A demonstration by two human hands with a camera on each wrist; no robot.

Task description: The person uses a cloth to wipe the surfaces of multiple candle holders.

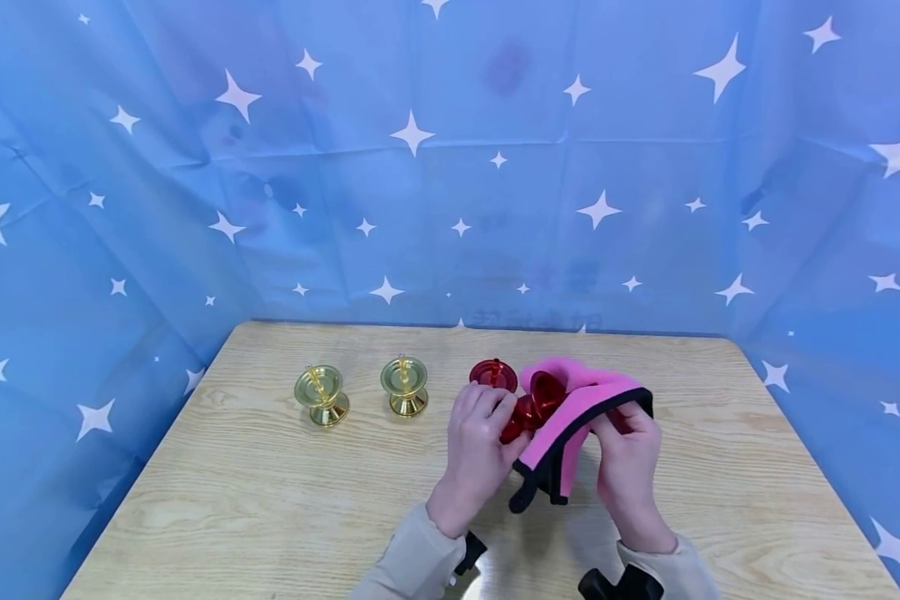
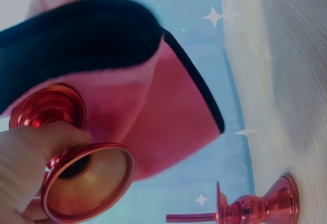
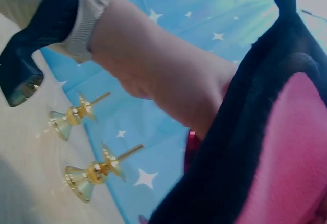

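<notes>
My left hand (image 1: 480,442) grips a red metal candlestick (image 1: 547,398) around its middle, raised over the table and tilted. In the left wrist view its hollow base (image 2: 94,183) faces the camera. With my right hand (image 1: 630,462) I hold a pink cloth (image 1: 588,402) with black edging and a black loop at one corner. The cloth is draped around the candlestick's dish end, and the right fingertips are partly hidden in its folds. A second red candlestick (image 1: 493,375) stands upright on the table just behind the left hand.
Two gold candlesticks, one at the far left (image 1: 322,393) and one nearer the middle (image 1: 404,385), stand upright on the wooden table (image 1: 232,500). A blue curtain (image 1: 330,175) with white stars hangs behind the table and along both sides.
</notes>
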